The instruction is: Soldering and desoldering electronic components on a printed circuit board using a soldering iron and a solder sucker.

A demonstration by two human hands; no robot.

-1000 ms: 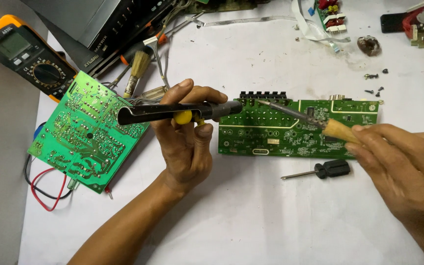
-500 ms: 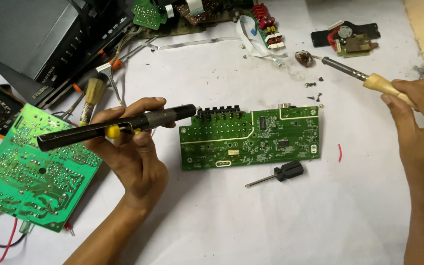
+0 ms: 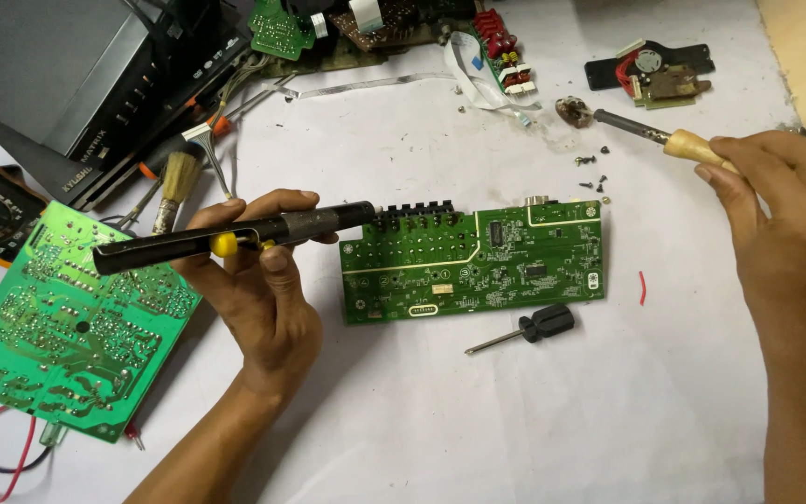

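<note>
The left hand [image 3: 263, 289] has its fingers wrapped around a black desoldering pump [image 3: 235, 236], held level, thumb beside its yellow button. Just off the pump's tip lies a long green circuit board [image 3: 473, 266], with a small black screwdriver [image 3: 524, 330] below it. The right hand [image 3: 785, 215] grips the wooden handle of a soldering iron [image 3: 650, 133], its tip pointing away from the fingers. Behind the left knuckles sits a larger green board [image 3: 58, 327].
</note>
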